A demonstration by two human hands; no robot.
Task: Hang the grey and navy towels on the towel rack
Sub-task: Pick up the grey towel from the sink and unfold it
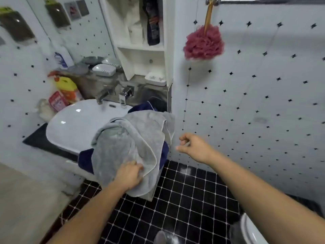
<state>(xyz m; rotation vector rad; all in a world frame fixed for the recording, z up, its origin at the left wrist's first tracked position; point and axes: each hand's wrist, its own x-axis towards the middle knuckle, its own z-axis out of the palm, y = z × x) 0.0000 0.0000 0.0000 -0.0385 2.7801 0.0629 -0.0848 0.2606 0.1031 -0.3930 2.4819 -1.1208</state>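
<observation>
A grey towel (130,141) lies draped over the right rim of the white sink (75,124), hanging down toward the floor. Under it a navy towel (86,160) shows at the lower left, at the right side and at the top. My left hand (129,176) grips the grey towel's lower edge. Right of the towels, my right hand (192,147) hovers in the air with loosely curled fingers and holds nothing. The chrome towel rack (263,0) runs along the tiled wall at the top right.
A pink bath sponge (204,44) hangs from the rack's left end. White shelves (146,48) stand behind the sink, with taps (114,94), soap dishes and bottles around. Black floor tiles lie below. A toilet rim (249,231) shows at the bottom right.
</observation>
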